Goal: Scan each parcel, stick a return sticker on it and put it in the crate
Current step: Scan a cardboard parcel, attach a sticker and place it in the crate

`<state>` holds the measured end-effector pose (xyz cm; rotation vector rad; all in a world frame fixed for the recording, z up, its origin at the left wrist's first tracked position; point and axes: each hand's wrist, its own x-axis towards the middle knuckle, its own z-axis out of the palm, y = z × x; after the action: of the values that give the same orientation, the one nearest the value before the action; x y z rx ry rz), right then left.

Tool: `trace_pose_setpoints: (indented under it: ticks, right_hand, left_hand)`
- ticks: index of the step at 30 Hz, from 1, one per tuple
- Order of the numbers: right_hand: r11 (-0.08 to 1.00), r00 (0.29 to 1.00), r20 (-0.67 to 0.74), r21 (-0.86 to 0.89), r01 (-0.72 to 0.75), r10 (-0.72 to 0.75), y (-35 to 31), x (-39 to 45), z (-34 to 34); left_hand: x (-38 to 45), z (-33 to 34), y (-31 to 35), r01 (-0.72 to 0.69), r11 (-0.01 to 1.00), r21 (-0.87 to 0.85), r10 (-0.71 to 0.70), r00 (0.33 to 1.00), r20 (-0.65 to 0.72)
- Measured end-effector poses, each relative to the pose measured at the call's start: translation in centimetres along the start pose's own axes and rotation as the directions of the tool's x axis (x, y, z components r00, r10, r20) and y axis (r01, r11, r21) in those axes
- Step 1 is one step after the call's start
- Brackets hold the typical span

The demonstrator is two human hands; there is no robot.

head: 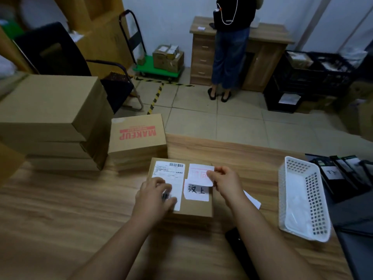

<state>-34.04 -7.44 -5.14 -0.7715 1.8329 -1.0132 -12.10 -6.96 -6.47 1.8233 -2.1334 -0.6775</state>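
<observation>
the parcel (181, 186) lies on the table (60, 209), hands on it. behind it sits a makeup box (137, 136), stacked boxes (52, 122) to the left, a basket (302, 199) to the right.

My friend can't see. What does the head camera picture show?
A right hand pinches a white sticker over a flat brown parcel on a wooden table, while the left hand rests on the parcel's label. Cardboard boxes are stacked to the left and a white basket sits to the right.
</observation>
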Motion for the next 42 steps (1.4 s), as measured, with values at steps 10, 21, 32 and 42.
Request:
trace_pose_setpoints:
  ticks: [10, 21, 32, 42]
  right_hand:
    - [0.942, 0.991, -0.087, -0.329, 0.066, -0.099, -0.1, 2.6, 2.7]
    - [0.754, 0.931, -0.092, -0.618, 0.224, -0.352, 2.2, 2.1, 1.2]
    - [0.42, 0.916, 0.276, -0.823, 0.382, -0.291, 2.7, -0.8, 4.9]
    - [0.888, 0.992, -0.119, -0.459, -0.019, -0.04, 5.2, -4.2, 1.7]
  left_hand:
    - [0.4, -0.1, -0.9, -0.075, 0.996, 0.05, 0.071, 0.994, 0.088]
    - [0.5, 0.3, -1.4, -0.081, 0.995, 0.056, 0.076, 0.993, 0.091]
    - [-0.5, 0.2, -2.4, -0.238, 0.928, 0.285, 0.225, 0.971, 0.078]
    - [-0.5, 0.0, -3.2, -0.264, 0.952, 0.153, 0.252, 0.963, 0.093]
